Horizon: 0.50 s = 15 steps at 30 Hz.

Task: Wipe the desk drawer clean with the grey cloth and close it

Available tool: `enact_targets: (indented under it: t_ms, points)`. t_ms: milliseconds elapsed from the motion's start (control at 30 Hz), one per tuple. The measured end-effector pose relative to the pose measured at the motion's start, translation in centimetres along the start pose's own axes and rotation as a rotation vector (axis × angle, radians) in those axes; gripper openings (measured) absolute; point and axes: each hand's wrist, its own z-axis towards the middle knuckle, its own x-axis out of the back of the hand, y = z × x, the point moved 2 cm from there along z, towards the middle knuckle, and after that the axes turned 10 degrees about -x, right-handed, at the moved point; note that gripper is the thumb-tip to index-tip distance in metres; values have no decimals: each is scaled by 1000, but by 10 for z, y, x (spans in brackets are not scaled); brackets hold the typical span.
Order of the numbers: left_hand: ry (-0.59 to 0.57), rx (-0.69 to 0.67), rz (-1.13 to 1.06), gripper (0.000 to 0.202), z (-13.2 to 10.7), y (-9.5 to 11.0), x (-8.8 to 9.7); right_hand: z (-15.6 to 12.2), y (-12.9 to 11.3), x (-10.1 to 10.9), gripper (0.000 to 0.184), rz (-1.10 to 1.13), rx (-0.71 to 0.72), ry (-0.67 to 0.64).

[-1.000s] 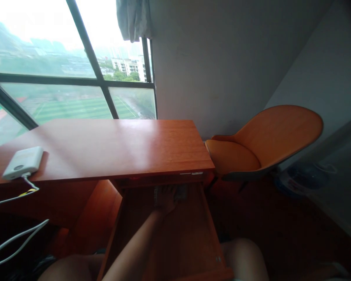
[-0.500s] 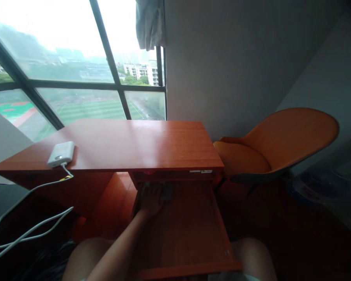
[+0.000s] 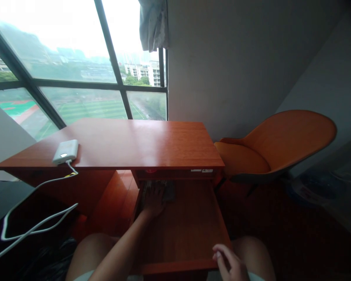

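Apparently mid-reach: left hand [image 3: 153, 201] in drawer [image 3: 187, 226] touched dark object [image 3: 169, 191], grip unclear; right hand [image 3: 229, 263] open, lower right; firm hold needed.

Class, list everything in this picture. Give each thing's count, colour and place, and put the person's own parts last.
desk: one, red-brown, below the window
drawer: one, red-brown, pulled out under the desk
dark flat thing: one, grey-black, at the back of the drawer, too dim to identify
white box: one, at the desk's left end
cable: at least one, white, running from the white box and looping at lower left
chair: one, orange, right of the desk
window: one, dark frame
curtain: one, grey, at the top
knees: two, bare, flanking the drawer
left hand: fingers spread on the dark flat thing
right hand: empty, at the drawer's front right corner
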Motion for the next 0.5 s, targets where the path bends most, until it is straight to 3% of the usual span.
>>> enact_targets:
  t_ms: [100, 200, 367, 500]
  points:
    - [-12, -4, -11, 77, -1, 1, 3, 26, 19, 25, 35, -146, 118, 191]
    - [-26, 3, -15, 76, -3, 5, 8, 38, 48, 30, 44, -162, 60, 266]
    - [-31, 46, 5, 70, -8, 16, 14, 34, 81, 18, 55, -34, -235, 146]
    - [38, 108, 33, 67, -3, 19, 10, 32, 85, 18, 54, 3, -269, 117]
